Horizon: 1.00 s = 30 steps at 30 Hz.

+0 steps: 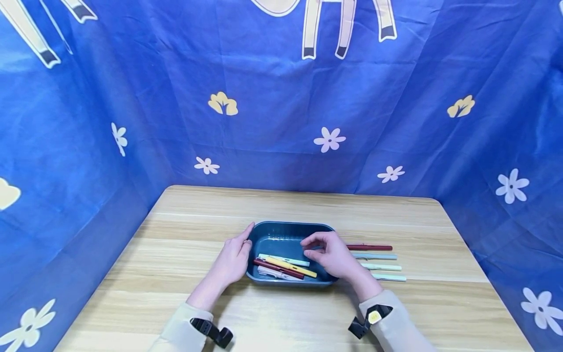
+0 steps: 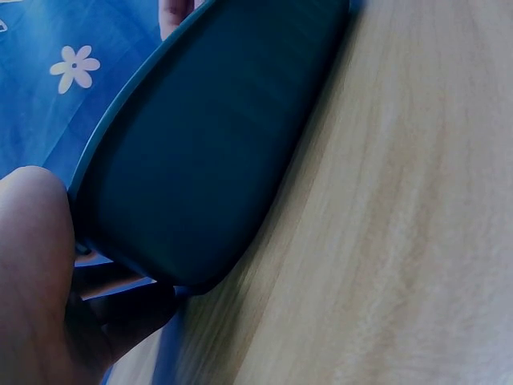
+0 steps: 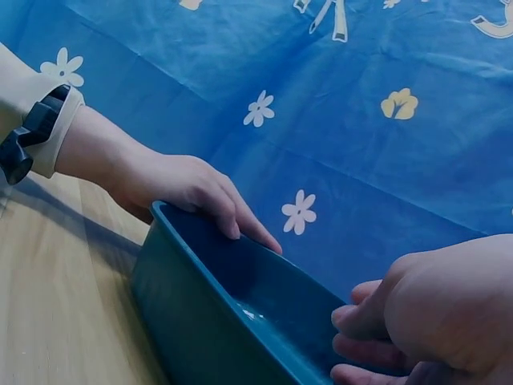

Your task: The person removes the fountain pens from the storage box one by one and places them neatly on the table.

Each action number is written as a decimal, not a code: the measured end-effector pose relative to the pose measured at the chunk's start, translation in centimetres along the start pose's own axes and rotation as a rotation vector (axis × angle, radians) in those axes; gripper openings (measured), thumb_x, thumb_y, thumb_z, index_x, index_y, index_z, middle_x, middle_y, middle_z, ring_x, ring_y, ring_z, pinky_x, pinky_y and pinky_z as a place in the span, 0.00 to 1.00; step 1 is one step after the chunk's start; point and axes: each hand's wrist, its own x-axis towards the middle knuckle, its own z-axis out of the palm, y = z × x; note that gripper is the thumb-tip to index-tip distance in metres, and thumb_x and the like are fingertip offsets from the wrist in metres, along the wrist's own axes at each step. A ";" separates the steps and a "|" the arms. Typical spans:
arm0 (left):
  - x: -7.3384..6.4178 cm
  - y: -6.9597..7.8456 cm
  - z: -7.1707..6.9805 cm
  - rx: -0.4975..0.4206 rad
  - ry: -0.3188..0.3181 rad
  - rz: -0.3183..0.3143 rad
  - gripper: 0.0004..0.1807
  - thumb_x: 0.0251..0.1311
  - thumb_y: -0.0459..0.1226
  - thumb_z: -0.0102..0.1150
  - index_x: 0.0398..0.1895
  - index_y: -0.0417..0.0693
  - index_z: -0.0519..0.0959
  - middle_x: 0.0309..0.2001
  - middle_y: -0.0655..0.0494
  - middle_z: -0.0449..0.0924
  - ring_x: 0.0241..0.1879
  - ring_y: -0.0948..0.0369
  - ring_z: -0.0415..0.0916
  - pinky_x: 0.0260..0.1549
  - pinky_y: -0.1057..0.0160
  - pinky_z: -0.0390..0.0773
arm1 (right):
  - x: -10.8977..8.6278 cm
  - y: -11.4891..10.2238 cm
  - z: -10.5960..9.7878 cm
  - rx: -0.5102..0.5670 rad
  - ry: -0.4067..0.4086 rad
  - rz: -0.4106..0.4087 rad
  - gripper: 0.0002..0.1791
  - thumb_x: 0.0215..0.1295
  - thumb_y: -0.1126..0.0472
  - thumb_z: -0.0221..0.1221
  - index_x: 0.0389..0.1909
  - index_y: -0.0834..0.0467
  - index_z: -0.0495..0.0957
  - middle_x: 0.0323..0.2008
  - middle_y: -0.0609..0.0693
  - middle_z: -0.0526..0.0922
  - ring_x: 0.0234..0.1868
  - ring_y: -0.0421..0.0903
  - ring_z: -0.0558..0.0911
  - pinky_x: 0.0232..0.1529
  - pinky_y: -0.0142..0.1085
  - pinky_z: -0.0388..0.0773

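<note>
A dark teal bin (image 1: 290,223) sits on the table. My left hand (image 1: 233,260) grips its left end, thumb over the rim and other fingers along the outside wall. Inside, toward the near side, lie a pale mint pen (image 1: 300,263), a yellow pen (image 1: 291,267), a dark red pen (image 1: 279,269) and a pale lavender pen (image 1: 273,273), partly overlapping. My right hand (image 1: 333,255) hovers over the bin's right end, fingers loosely bent and thumb apart from the index finger. Nothing shows between them in the right wrist view.
Right of the bin, a dark red pen (image 1: 371,248), a light blue pen (image 1: 378,256), a pale green pen (image 1: 386,267) and a pale aqua pen (image 1: 392,278) lie side by side, their left ends hidden. A blue patterned curtain (image 1: 281,137) surrounds the wooden table (image 1: 290,318).
</note>
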 end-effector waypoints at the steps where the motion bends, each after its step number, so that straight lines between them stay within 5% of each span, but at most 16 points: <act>1: 0.0 0.0 0.0 0.000 0.000 -0.001 0.26 0.74 0.36 0.41 0.75 0.49 0.61 0.66 0.42 0.67 0.65 0.50 0.66 0.65 0.49 0.64 | 0.1 0.0 0.1 -0.009 -0.007 0.004 0.10 0.64 0.67 0.63 0.46 0.59 0.83 0.47 0.58 0.83 0.45 0.46 0.83 0.43 0.33 0.83; 30: -0.1 -0.2 0.2 -0.004 0.011 0.001 0.26 0.74 0.36 0.41 0.74 0.51 0.62 0.65 0.42 0.69 0.64 0.50 0.67 0.65 0.49 0.65 | 2.4 0.6 2.8 -0.158 -0.159 0.090 0.11 0.57 0.73 0.66 0.42 0.64 0.83 0.37 0.53 0.85 0.38 0.42 0.83 0.42 0.36 0.82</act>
